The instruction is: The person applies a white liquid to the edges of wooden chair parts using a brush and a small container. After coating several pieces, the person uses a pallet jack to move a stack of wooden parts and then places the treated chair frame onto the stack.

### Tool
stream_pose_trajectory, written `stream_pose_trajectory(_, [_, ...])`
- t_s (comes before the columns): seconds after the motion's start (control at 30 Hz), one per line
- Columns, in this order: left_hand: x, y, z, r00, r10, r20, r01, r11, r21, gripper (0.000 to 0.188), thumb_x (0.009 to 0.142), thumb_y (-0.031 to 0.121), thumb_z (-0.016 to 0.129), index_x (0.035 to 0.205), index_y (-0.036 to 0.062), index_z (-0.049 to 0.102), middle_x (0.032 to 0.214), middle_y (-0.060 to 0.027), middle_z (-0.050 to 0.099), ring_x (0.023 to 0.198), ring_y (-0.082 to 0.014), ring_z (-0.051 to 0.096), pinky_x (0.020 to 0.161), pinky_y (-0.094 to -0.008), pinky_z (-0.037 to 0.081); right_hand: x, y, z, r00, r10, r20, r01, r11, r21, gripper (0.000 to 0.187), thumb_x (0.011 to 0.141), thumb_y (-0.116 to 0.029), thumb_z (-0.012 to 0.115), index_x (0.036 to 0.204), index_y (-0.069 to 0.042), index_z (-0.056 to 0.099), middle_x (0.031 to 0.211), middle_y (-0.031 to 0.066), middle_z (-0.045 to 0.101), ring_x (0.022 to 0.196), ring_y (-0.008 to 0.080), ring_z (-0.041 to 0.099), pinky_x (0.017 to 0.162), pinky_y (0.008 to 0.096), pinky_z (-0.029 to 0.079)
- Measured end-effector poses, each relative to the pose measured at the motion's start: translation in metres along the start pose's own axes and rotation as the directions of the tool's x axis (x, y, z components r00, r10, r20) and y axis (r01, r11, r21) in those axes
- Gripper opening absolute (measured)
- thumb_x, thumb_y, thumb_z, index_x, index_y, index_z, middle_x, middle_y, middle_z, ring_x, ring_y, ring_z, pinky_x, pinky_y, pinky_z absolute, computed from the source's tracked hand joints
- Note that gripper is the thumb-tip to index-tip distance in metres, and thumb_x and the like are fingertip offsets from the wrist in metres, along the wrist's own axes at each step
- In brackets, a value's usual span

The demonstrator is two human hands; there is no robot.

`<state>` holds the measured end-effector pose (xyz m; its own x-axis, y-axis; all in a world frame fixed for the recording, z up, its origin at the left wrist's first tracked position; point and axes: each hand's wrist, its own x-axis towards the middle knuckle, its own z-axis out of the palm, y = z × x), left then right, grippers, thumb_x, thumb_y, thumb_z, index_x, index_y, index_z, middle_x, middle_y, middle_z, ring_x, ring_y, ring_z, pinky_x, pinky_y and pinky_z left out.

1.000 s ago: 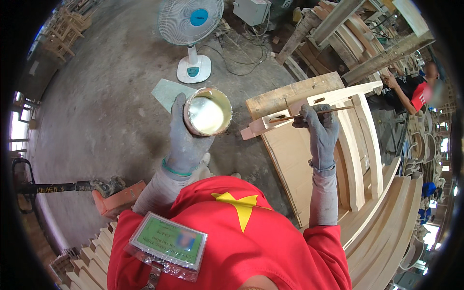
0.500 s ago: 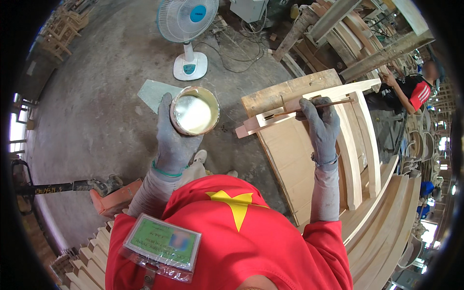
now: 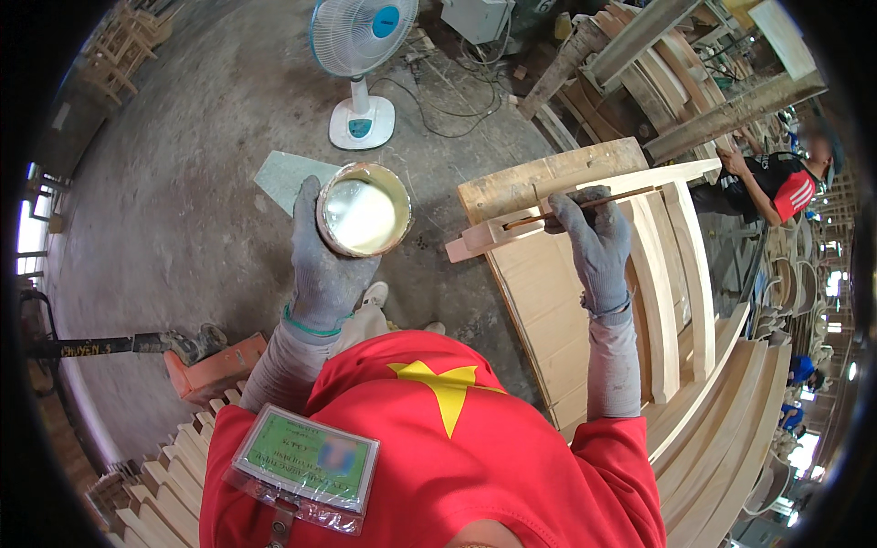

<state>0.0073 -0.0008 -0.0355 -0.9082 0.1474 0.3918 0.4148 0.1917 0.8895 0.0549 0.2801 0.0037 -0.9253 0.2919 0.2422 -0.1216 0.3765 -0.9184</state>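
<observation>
A round tub (image 3: 402, 222) of milky white liquid is in my left hand (image 3: 322, 260), its gloved fingers wrapped round the side. My right hand (image 3: 594, 247), also in a grey glove, is closed on a thin brown stick (image 3: 630, 194). This stick lies at a slant over a pale wooden rail (image 3: 489, 236), its left tip at a slot near the rail's end. The rail belongs to a slatted wooden frame (image 3: 653, 297) on my right. Whatever is inside the slot is too small to tell.
Beneath the frame is a cardboard-covered surface (image 3: 539, 310) with a worn board (image 3: 553, 172) at its far edge. Curved wooden pieces (image 3: 722, 411) are stacked at right. A fan (image 3: 363, 119) stands ahead. An orange pallet-jack part (image 3: 215, 365) is at left; a co-worker (image 3: 772, 183) is far right.
My right hand has shifted slightly left with the stick, whose tip now meets the slot. My left hand still holds the tub, nearly unmoved.
</observation>
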Motion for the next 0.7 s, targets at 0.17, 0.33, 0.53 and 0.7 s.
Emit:
stream_pose_trajectory(0.17, [0.000, 0.002, 0.000, 0.999, -0.033, 0.001, 0.033, 0.997, -0.075, 0.066, 0.067, -0.008, 0.072, 0.123, -0.0012, 0.037, 0.116, -0.0128, 0.052, 0.105, -0.0206, 0.056, 0.088, -0.0317, 0.050, 0.002, 0.008, 0.005, 0.999, -0.008, 0.042, 0.009, 1.000, -0.029, 0.018, 0.086, -0.015, 0.065, 0.088, 0.003, 0.060, 0.069, 0.0070, 0.063, 0.062, 0.0106, 0.060, 0.057, 0.0226, 0.048])
stream_pose_trajectory(0.33, [-0.002, -0.007, -0.002, 0.991, -0.133, -0.002, 0.130, 0.971, -0.201, 0.064, 0.070, -0.009, 0.069, 0.124, -0.0002, 0.035, 0.118, -0.0128, 0.051, 0.104, -0.0211, 0.056, 0.088, -0.0328, 0.051, 0.007, 0.017, -0.009, 0.987, -0.039, 0.157, 0.071, 0.976, -0.206, 0.018, 0.084, -0.016, 0.064, 0.089, 0.001, 0.060, 0.070, 0.0092, 0.064, 0.065, 0.0155, 0.063, 0.060, 0.0265, 0.048])
stream_pose_trajectory(0.53, [-0.003, -0.007, -0.003, 0.993, -0.118, -0.001, 0.117, 0.984, -0.134, 0.058, 0.075, -0.008, 0.065, 0.124, 0.0003, 0.036, 0.118, -0.0128, 0.051, 0.105, -0.0210, 0.056, 0.087, -0.0333, 0.052, 0.006, -0.006, 0.004, 0.946, -0.103, 0.308, 0.268, 0.783, -0.561, 0.017, 0.082, -0.017, 0.066, 0.090, -0.004, 0.060, 0.072, 0.0135, 0.063, 0.066, 0.0272, 0.064, 0.057, 0.0337, 0.047])
stream_pose_trajectory(0.7, [-0.003, -0.009, -0.005, 0.991, -0.132, -0.003, 0.127, 0.962, -0.240, 0.061, 0.072, -0.007, 0.069, 0.122, -0.0002, 0.036, 0.118, -0.0128, 0.052, 0.105, -0.0200, 0.057, 0.087, -0.0321, 0.051, 0.010, 0.002, 0.000, 0.935, -0.128, 0.330, 0.250, 0.898, -0.361, 0.015, 0.082, -0.015, 0.066, 0.083, -0.002, 0.057, 0.067, 0.0137, 0.060, 0.060, 0.0258, 0.061, 0.055, 0.0318, 0.045])
